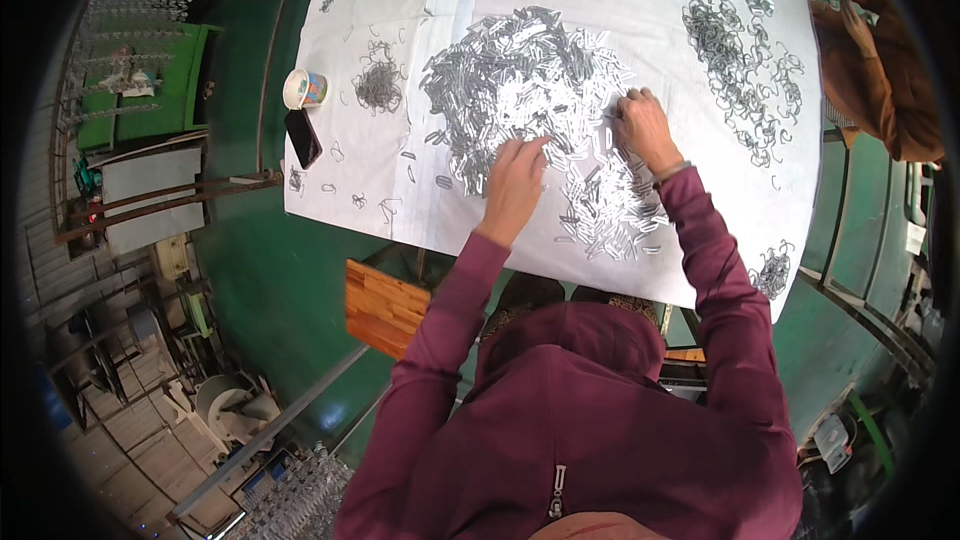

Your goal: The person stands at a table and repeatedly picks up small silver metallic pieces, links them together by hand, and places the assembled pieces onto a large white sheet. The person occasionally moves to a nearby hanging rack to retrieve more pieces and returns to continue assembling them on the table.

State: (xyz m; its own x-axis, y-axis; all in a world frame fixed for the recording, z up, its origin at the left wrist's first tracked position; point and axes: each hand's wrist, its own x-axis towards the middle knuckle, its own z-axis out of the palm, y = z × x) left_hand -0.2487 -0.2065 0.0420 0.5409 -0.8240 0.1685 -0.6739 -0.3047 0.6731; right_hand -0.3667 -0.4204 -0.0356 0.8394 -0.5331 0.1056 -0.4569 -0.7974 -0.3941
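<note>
A broad heap of small silvery metal clips [520,70] lies on the white-covered table [350,0]. My left hand [517,185] rests at the near edge of this heap, its fingers apart and touching the pieces. At the heap's right edge is my right hand [648,130], its fingers bent together; what they hold, if anything, is hidden under them. Between my hands and nearer to me, a smaller, looser pile of the same clips [610,205] spreads toward the table's front edge.
Tangled dark wire hooks [735,65] cover the table's right side; smaller clusters lie at left [378,87] and front right [772,272]. A paper cup [304,89] and a phone [303,137] sit at the left edge. Another person's arm [870,55] is at far right. A wooden stool [385,305] stands below.
</note>
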